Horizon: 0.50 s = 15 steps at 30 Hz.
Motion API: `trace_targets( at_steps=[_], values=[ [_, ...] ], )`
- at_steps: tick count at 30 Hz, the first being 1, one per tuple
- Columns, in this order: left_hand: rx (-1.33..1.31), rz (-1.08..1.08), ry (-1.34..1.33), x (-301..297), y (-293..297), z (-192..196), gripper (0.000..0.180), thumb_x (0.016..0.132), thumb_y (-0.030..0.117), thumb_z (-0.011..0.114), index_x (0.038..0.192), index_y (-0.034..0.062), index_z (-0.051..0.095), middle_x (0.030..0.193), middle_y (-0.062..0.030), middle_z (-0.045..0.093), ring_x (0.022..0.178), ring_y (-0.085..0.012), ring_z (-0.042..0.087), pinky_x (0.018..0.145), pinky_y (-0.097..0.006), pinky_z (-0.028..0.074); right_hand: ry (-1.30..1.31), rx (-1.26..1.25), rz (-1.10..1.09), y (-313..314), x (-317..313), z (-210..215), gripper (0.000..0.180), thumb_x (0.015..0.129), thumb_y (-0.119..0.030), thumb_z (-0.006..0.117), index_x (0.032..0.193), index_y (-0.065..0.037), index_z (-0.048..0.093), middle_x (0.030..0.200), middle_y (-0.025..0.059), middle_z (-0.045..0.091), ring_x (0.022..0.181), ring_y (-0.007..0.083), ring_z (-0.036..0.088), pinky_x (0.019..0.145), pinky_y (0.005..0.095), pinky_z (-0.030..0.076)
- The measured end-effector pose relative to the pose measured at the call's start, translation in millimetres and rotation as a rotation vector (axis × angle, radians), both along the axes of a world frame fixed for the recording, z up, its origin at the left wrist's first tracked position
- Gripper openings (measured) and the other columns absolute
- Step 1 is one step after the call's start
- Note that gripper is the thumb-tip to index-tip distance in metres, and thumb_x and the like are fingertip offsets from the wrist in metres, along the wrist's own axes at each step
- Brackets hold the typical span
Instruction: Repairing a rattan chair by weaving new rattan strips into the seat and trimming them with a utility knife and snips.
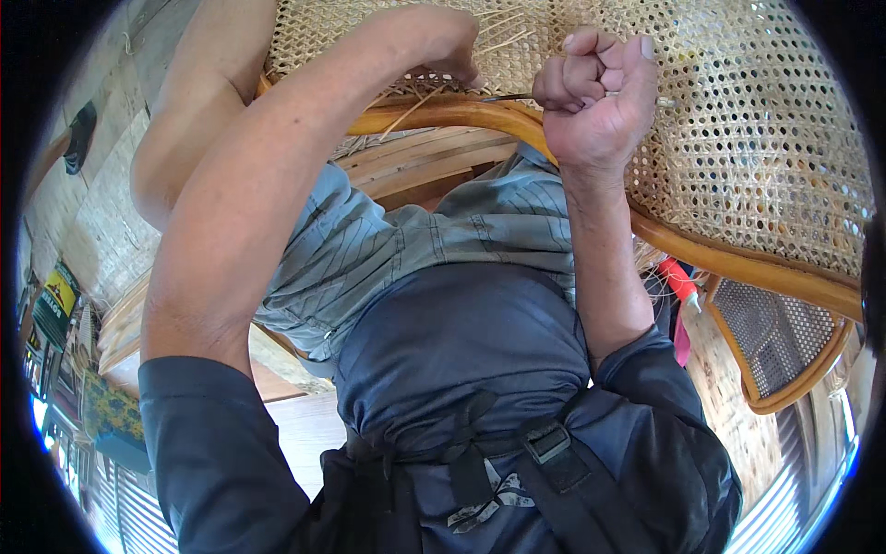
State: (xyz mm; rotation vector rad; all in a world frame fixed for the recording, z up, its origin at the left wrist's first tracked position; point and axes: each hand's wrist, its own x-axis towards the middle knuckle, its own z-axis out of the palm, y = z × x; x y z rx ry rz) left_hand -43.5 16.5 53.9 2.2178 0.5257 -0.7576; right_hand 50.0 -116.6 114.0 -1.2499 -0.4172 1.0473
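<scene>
The right hand (595,97) is fisting around a thin tool (508,96) over the cane webbing (738,138). The left hand (443,46) is pinching cane strands (503,42) at the wooden frame (461,115).

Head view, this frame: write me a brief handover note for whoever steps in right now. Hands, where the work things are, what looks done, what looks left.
Left hand: down on the woven cane panel near the wooden frame rail, fingers among loose cane strands; its grip is hidden.
Right hand: closed in a fist around a thin dark tool whose tip points toward the left hand.
Things: the panel sits in the curved frame, resting over the person's lap. A second, smaller caned frame lies lower right.
Done: most of the panel shows a finished open weave.
Left: strands at the rail edge by the left hand still stick out loose.
</scene>
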Motion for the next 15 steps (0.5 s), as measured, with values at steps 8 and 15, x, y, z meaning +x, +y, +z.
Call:
trace_targets(
  at_steps=[8,15],
  values=[
    [0.143,0.019,-0.032,-12,-11,18,0.036,0.075,0.033,0.066,0.094,0.002,0.068,0.093,-0.0169,0.066,0.084,-0.0319,0.064,0.072,-0.042,0.05,0.066,0.026,-0.033,6,2,-11,0.055,0.094,-0.048,0.027,0.078,-0.002,0.053,0.047,-0.0053,0.015,0.041,0.0093,0.016,0.043,0.0283,0.019],
    [0.075,0.02,0.3,15,-1,30,0.037,0.075,0.031,0.066,0.097,0.0016,0.067,0.095,-0.0173,0.066,0.087,-0.0324,0.063,0.074,-0.043,0.05,0.054,-0.001,-0.005,8,2,-17,0.052,0.095,-0.042,0.024,0.077,-0.002,0.053,0.048,-0.0053,0.015,0.041,0.0095,0.016,0.042,0.0276,0.019]
  ],
)
